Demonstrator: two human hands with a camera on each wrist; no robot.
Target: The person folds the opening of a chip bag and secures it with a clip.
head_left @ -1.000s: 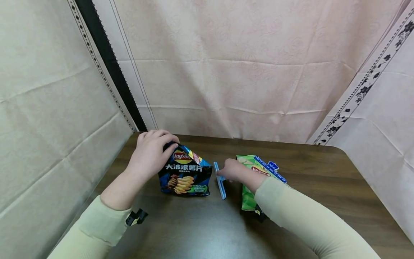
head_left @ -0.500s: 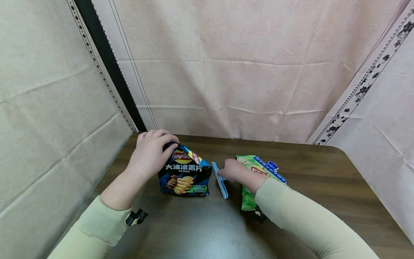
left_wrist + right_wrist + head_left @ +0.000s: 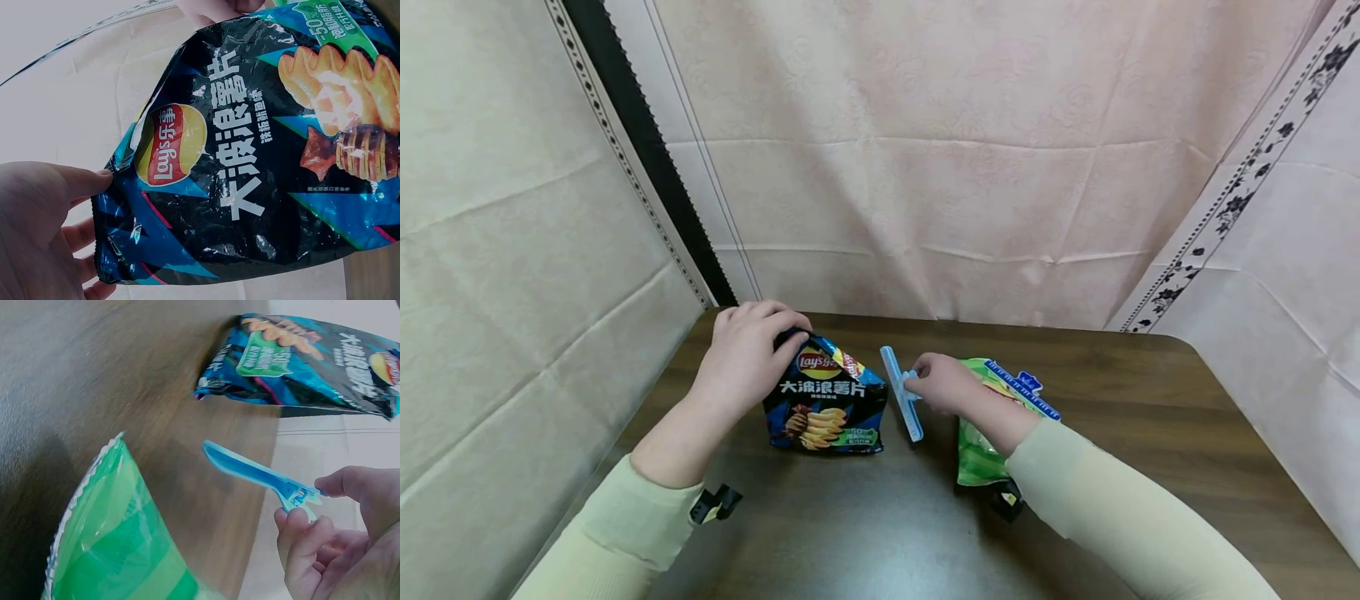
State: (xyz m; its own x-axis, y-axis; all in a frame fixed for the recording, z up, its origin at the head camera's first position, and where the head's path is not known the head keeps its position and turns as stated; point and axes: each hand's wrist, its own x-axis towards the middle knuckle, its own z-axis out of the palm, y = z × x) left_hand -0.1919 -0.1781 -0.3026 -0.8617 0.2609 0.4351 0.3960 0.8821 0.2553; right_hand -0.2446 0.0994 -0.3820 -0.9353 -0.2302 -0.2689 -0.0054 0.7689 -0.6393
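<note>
My left hand (image 3: 747,354) grips the top left edge of a black and blue Lay's chip bag (image 3: 823,408), thumb in front and fingers behind in the left wrist view. The bag stands upright on the table. Just right of it, my right hand (image 3: 949,383) pinches a light blue bag clip (image 3: 901,392) by its short middle handle, between thumb and fingers. In the right wrist view the clip's long bar (image 3: 240,467) sticks out from the fingertips, apart from the black bag. Whether the clip's bars are spread is hard to tell.
A green chip bag (image 3: 976,454) stands under my right forearm, partly hidden by it. Along its top edge lies a dark blue clip (image 3: 1021,388) with a shaped tab. The brown wooden table (image 3: 1120,400) ends at pale cloth walls (image 3: 925,167) at the back and sides.
My right hand has lifted the light blue clip slightly, away from me, and turned its bar at more of a slant. My left hand and the black bag keep their place.
</note>
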